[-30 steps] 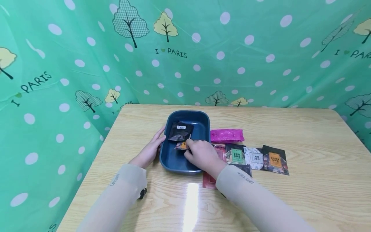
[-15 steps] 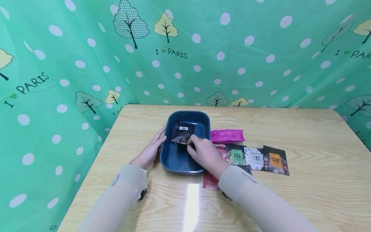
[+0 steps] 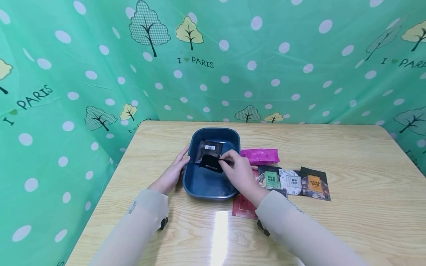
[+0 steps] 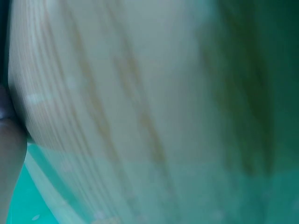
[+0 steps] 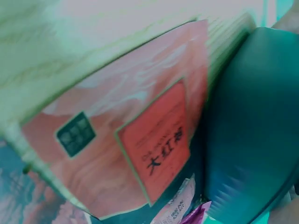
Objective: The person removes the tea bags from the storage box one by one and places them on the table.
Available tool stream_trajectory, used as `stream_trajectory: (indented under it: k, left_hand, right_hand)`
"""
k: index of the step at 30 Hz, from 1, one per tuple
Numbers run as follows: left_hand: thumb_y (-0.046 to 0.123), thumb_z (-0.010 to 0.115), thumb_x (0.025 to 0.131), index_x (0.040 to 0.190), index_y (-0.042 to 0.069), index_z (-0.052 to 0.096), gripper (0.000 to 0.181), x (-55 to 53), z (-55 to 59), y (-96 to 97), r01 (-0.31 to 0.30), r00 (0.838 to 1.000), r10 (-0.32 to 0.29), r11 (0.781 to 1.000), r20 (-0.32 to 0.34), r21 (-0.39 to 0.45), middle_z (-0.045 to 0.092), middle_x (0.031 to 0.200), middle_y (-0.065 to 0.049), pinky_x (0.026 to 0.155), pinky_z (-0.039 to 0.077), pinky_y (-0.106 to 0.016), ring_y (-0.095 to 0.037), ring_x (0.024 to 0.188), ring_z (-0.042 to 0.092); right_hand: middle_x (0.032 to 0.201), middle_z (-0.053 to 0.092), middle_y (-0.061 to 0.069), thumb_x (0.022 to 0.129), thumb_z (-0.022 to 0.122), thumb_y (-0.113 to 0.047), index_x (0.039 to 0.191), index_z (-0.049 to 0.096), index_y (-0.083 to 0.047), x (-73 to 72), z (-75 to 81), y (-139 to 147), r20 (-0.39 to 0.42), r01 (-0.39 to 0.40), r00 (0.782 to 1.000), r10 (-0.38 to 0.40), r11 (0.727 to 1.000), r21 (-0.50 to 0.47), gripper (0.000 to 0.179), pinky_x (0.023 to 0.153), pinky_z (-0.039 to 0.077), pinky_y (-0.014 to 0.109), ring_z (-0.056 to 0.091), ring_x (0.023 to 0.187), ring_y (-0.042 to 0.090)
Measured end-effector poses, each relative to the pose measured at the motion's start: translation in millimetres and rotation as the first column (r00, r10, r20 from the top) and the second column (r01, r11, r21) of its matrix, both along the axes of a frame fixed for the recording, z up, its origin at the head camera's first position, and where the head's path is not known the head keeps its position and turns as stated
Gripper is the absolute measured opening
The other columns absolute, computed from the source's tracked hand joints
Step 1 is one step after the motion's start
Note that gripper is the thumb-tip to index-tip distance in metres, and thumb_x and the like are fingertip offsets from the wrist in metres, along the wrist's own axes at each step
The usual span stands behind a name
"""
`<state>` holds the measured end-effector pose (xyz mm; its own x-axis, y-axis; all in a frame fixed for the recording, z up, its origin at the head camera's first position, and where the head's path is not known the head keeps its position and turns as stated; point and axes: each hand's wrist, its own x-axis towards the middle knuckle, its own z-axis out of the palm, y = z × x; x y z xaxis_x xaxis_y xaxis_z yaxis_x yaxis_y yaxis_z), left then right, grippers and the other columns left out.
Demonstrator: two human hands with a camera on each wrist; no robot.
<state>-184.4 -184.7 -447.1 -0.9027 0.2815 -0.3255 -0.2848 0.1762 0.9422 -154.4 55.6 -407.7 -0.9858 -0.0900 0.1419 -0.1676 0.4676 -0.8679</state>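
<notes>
My right hand (image 3: 237,173) pinches one end of a small black packet (image 3: 211,163) inside the dark blue plastic bin (image 3: 209,189). Behind it, a black packet with a white barcode label (image 3: 209,148) lies on the bin's floor. My left hand (image 3: 169,175) rests against the bin's left wall, fingers extended along the outside and thumb near the rim. Only a bit of the left hand (image 4: 10,154) shows at the edge of the left wrist view. A red packet (image 5: 159,140) lies beside the bin's outer wall (image 5: 247,121) in the right wrist view.
Right of the bin lie a magenta packet (image 3: 260,156), a green-labelled packet (image 3: 270,178), a white packet (image 3: 291,181) and an orange-labelled black packet (image 3: 315,184). The red packet is partly under my right forearm. A green patterned curtain (image 3: 283,81) hangs behind the wooden table (image 3: 362,166).
My right hand has lifted and turned the pinched packet, whose orange label showed earlier and whose dark side shows now. The left hand has stayed against the bin.
</notes>
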Motion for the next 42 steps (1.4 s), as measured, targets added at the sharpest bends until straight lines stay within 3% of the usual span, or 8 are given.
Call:
stream_trajectory:
  k: [8, 15, 21, 26, 30, 39, 42]
  left_hand:
    - [0.041, 0.030, 0.109, 0.159, 0.039, 0.005, 0.056, 0.3, 1.6, 0.3, 0.016, 1.000, -0.016, 1.000, -0.007, 0.013, 0.034, 0.159, -0.013, 0.115, 0.027, -0.042, -0.030, 0.140, 0.040]
    - [0.042, 0.031, 0.108, 0.159, 0.038, 0.004, 0.057, -0.1, 2.0, 1.3, 0.019, 1.000, -0.019, 1.000, -0.008, 0.018, 0.031, 0.160, -0.012, 0.116, 0.027, -0.043, -0.030, 0.141, 0.039]
    - [0.041, 0.031, 0.108, 0.159, 0.037, 0.004, 0.058, 0.4, 0.5, 1.2, 0.014, 1.000, -0.013, 0.999, -0.011, 0.036, 0.032, 0.160, -0.013, 0.116, 0.027, -0.044, -0.032, 0.141, 0.039]
    - [0.041, 0.031, 0.108, 0.160, 0.035, 0.003, 0.059, 0.9, -0.5, 0.9, 0.009, 1.000, -0.008, 0.999, -0.009, 0.044, 0.033, 0.159, -0.014, 0.116, 0.026, -0.044, -0.033, 0.141, 0.040]
    - [0.040, 0.031, 0.108, 0.160, 0.036, 0.004, 0.058, 0.7, -1.8, -0.3, 0.009, 1.000, -0.008, 0.999, -0.006, 0.052, 0.035, 0.158, -0.015, 0.116, 0.027, -0.043, -0.033, 0.140, 0.041]
    - [0.042, 0.033, 0.108, 0.159, 0.038, 0.006, 0.058, 0.8, -1.7, -0.7, 0.010, 1.000, -0.010, 0.999, -0.006, 0.049, 0.036, 0.158, -0.014, 0.115, 0.027, -0.042, -0.031, 0.140, 0.042]
    - [0.044, 0.033, 0.107, 0.159, 0.039, 0.006, 0.058, 0.7, -1.1, -0.8, 0.010, 1.000, -0.009, 0.999, -0.008, 0.034, 0.035, 0.158, -0.012, 0.114, 0.028, -0.040, -0.030, 0.140, 0.042]
  right_hand:
    - [0.110, 0.074, 0.012, 0.094, 0.066, -0.008, 0.104, 0.065, -0.007, 1.7, 19.6, 8, 0.162, 0.044, 0.987, -0.010, 0.977, -0.206, 0.010, 0.085, 0.057, 0.037, 0.073, 0.092, 0.022]
    - [0.114, 0.069, 0.020, 0.095, 0.061, 0.003, 0.110, 0.063, 0.001, 4.5, 40.1, 22, 0.173, 0.031, 0.985, 0.023, 0.953, -0.302, 0.016, 0.088, 0.057, 0.042, 0.072, 0.086, 0.021]
    - [0.114, 0.068, 0.022, 0.095, 0.061, 0.001, 0.116, 0.061, 0.005, 10.1, 56.6, 43, 0.180, 0.039, 0.984, 0.017, 0.953, -0.302, 0.022, 0.074, 0.058, 0.027, 0.066, 0.077, 0.006]
    - [0.093, 0.071, 0.000, 0.094, 0.062, 0.000, 0.120, 0.057, 0.008, 16.1, 64.1, 72, 0.199, 0.069, 0.980, -0.003, 0.943, -0.327, 0.028, 0.065, 0.053, 0.022, 0.059, 0.068, 0.006]
    - [0.082, 0.066, -0.015, 0.094, 0.064, -0.006, 0.125, 0.055, 0.005, 21.9, 64.0, 99, 0.233, 0.093, 0.972, -0.022, 0.950, -0.299, 0.034, 0.065, 0.051, 0.023, 0.054, 0.065, 0.008]
    - [0.084, 0.068, -0.015, 0.093, 0.069, -0.016, 0.123, 0.056, -0.010, 35.8, 44.0, 152, 0.271, 0.139, 0.960, -0.068, 0.958, -0.252, 0.033, 0.065, 0.052, 0.024, 0.060, 0.068, 0.006]
    - [0.085, 0.069, -0.018, 0.093, 0.070, -0.018, 0.125, 0.054, -0.009, 39.7, 37.2, 164, 0.302, 0.153, 0.950, -0.077, 0.960, -0.236, 0.037, 0.066, 0.055, 0.024, 0.064, 0.072, 0.004]
